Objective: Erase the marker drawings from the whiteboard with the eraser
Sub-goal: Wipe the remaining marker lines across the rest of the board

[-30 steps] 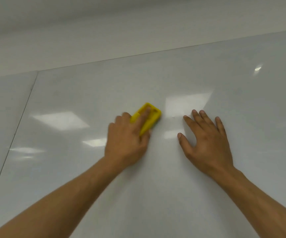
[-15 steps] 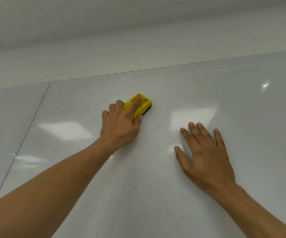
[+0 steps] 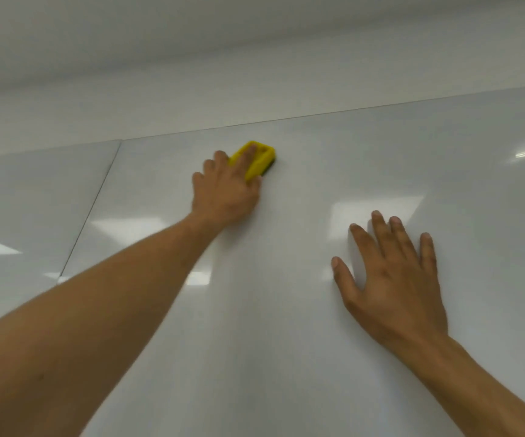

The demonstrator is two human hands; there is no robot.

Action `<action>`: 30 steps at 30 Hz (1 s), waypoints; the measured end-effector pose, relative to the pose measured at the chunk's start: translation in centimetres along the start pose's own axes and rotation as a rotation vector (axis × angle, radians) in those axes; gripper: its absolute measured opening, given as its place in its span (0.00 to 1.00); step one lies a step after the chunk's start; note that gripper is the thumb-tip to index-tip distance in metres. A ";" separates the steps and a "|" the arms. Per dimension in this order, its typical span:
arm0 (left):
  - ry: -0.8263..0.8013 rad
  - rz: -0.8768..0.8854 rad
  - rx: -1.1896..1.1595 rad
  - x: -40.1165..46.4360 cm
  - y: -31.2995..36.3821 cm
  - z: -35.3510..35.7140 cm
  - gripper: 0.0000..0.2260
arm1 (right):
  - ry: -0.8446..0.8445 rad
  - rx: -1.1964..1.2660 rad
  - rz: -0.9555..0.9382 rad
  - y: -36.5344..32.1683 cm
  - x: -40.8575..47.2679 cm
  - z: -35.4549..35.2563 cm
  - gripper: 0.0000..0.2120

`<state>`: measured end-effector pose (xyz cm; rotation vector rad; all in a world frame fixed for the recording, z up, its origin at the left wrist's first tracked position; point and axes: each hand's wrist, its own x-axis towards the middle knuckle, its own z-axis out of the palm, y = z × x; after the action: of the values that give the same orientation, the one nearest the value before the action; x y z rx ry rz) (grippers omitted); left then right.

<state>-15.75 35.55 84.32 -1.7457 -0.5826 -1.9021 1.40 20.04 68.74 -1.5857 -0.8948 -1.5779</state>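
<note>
A glossy whiteboard (image 3: 286,326) fills most of the view. I see no marker lines on it. My left hand (image 3: 226,192) grips a yellow eraser (image 3: 259,160) with a dark pad underneath and presses it on the board close to the top edge. The index finger lies along the eraser's top and the thumb is at its right side. My right hand (image 3: 393,279) lies flat on the board lower right, fingers spread, holding nothing.
The board's top edge (image 3: 349,113) runs just above the eraser, with a pale wall (image 3: 255,58) beyond. A vertical seam (image 3: 91,209) separates a second panel (image 3: 18,200) on the left. Ceiling light reflections (image 3: 378,219) show on the surface.
My left hand has slid the eraser up the board toward the top edge. My right hand stays flat on the board, now further below the eraser.
</note>
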 end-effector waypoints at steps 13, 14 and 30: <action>-0.009 -0.335 -0.002 -9.9 -11.9 -2.6 0.27 | -0.034 -0.034 0.011 -0.5 0.0 -0.2 0.35; -0.021 -0.303 -0.007 -11.2 -11.1 -2.8 0.27 | -0.037 -0.034 0.007 -0.5 -0.1 -0.2 0.35; -0.090 0.060 -0.015 -20.8 -2.1 -3.5 0.27 | 0.004 0.152 -0.108 -0.4 -1.2 -0.5 0.32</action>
<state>-18.54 36.46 63.33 -1.8450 -0.5437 -1.7993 0.78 19.81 67.57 -1.4486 -1.0869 -1.5468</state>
